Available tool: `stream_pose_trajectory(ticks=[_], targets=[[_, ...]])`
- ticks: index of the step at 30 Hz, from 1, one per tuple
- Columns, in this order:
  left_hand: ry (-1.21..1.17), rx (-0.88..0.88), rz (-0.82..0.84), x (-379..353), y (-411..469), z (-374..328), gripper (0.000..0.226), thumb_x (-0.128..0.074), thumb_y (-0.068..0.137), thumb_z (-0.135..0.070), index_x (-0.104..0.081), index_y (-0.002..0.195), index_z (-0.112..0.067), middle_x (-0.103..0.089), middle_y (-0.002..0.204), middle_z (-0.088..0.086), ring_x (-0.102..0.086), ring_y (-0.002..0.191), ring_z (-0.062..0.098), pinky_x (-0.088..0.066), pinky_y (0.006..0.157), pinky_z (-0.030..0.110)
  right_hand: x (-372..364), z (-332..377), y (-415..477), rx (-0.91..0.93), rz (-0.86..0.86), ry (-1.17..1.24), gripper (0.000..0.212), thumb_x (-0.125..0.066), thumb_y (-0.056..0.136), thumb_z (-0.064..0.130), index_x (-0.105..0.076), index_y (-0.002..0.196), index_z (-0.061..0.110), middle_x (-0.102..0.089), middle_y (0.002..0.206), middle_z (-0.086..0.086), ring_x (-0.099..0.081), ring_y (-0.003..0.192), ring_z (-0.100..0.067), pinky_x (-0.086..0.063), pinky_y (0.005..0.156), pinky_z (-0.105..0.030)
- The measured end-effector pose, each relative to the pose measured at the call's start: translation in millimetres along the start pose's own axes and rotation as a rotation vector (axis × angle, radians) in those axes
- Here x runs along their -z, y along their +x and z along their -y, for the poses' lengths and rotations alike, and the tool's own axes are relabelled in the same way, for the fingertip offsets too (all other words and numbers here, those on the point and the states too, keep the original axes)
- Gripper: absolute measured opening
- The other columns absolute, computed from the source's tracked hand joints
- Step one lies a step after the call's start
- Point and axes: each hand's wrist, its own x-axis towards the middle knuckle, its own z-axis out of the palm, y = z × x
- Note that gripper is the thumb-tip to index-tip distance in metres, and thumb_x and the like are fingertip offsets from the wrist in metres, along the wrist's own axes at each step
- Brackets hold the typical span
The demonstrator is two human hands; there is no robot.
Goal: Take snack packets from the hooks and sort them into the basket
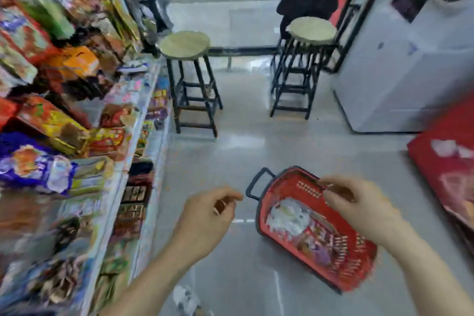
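A red plastic basket (287, 182) with a dark handle stands on the floor at the lower right, with several snack packets (302, 220) lying inside. My right hand (359, 205) hovers over the basket's right rim, fingers loosely curled, nothing visibly held. My left hand (205, 215) hangs to the left of the basket above the floor, fingers loosely curled and empty. Snack packets (33, 164) hang and lie along the rack on the left; the picture is blurred there.
Shelves (133, 136) of packets line the left side. Two round-topped stools (184, 45) stand ahead on the grey floor. A white cabinet (400, 79) is at the right, and a red panel (446, 161) lies at the right edge.
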Motion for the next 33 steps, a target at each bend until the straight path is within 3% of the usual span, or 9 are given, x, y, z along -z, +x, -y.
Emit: stream_pose_trajectory(ticks=[2, 4, 8, 13, 17, 22, 25, 28, 33], targets=[[-0.026, 0.032, 0.092, -57, -8, -13, 0.035, -0.065, 0.084, -0.001, -0.072, 0.081, -0.035, -0.070, 0.077, -0.015, -0.058, 0.068, -0.005, -0.040, 0.060, 0.006, 13, -60, -30, -0.108, -0.024, 0.046, 0.017, -0.068, 0.087, 0.013, -0.067, 0.099, 0.025, -0.066, 0.076, 0.014, -0.058, 0.072, 0.013, -0.043, 0.066, -0.007], [-0.042, 0.070, 0.193, -109, -16, -19, 0.044, -0.062, 0.085, 0.000, -0.065, 0.076, -0.043, -0.069, 0.080, -0.015, -0.058, 0.071, -0.004, -0.041, 0.062, 0.006, 19, -114, -57, -0.233, -0.058, 0.115, 0.015, -0.068, 0.087, 0.010, -0.067, 0.097, 0.022, -0.066, 0.075, 0.010, -0.059, 0.067, 0.010, -0.041, 0.059, -0.004], [-0.005, 0.124, 0.348, -192, -19, -18, 0.043, -0.061, 0.086, -0.003, -0.065, 0.078, -0.045, -0.068, 0.086, -0.014, -0.057, 0.074, -0.010, -0.039, 0.067, 0.006, 16, -199, -96, -0.493, -0.112, 0.274, 0.021, -0.065, 0.088, 0.004, -0.068, 0.102, 0.019, -0.069, 0.084, -0.002, -0.065, 0.074, -0.026, -0.042, 0.054, -0.009], [0.006, 0.207, 0.453, -267, 11, 2, 0.036, -0.059, 0.089, -0.006, -0.068, 0.083, -0.040, -0.069, 0.084, -0.018, -0.061, 0.073, -0.004, -0.042, 0.064, 0.006, -27, -268, -95, -0.708, -0.126, 0.502, 0.040, -0.061, 0.089, 0.000, -0.065, 0.091, 0.039, -0.068, 0.081, 0.001, -0.065, 0.080, -0.030, -0.048, 0.070, -0.032], [0.058, 0.218, 0.521, -333, 67, 53, 0.027, -0.058, 0.091, -0.008, -0.070, 0.090, -0.032, -0.068, 0.089, -0.020, -0.059, 0.081, -0.007, -0.042, 0.070, 0.006, -91, -315, -51, -0.806, -0.156, 0.650, 0.029, -0.058, 0.092, 0.001, -0.066, 0.095, 0.028, -0.068, 0.084, -0.008, -0.065, 0.073, -0.023, -0.050, 0.067, -0.032], [0.161, 0.178, 0.577, -433, 153, 146, 0.023, -0.055, 0.095, -0.014, -0.069, 0.108, -0.027, -0.068, 0.099, -0.017, -0.059, 0.087, -0.002, -0.042, 0.073, 0.007, -192, -390, 43, -0.815, -0.173, 0.666, 0.024, -0.064, 0.090, 0.010, -0.068, 0.095, 0.033, -0.071, 0.087, 0.003, -0.068, 0.077, -0.015, -0.052, 0.065, -0.025], [0.305, 0.112, 0.683, -509, 200, 217, 0.033, -0.051, 0.094, -0.009, -0.062, 0.122, -0.023, -0.066, 0.117, -0.008, -0.060, 0.103, 0.011, -0.045, 0.089, 0.022, -258, -447, 106, -0.740, -0.062, 0.590, 0.026, -0.060, 0.092, 0.012, -0.063, 0.108, 0.032, -0.068, 0.094, 0.013, -0.066, 0.083, -0.012, -0.051, 0.072, -0.022], [0.521, -0.003, 0.796, -590, 241, 291, 0.042, -0.051, 0.093, -0.010, -0.052, 0.134, -0.020, -0.058, 0.134, -0.001, -0.055, 0.120, 0.020, -0.044, 0.099, 0.030, -323, -508, 159, -0.676, 0.027, 0.497, 0.037, -0.060, 0.092, 0.015, -0.056, 0.127, 0.026, -0.064, 0.110, 0.012, -0.063, 0.096, -0.014, -0.049, 0.089, -0.031], [0.777, -0.124, 0.932, -695, 273, 373, 0.050, -0.060, 0.085, -0.009, -0.044, 0.132, -0.014, -0.057, 0.127, 0.013, -0.054, 0.113, 0.028, -0.046, 0.089, 0.034, -398, -608, 202, -0.686, 0.187, 0.304, 0.072, -0.067, 0.087, 0.015, -0.030, 0.148, 0.022, -0.042, 0.149, -0.004, -0.057, 0.116, -0.025, -0.046, 0.093, -0.026]])
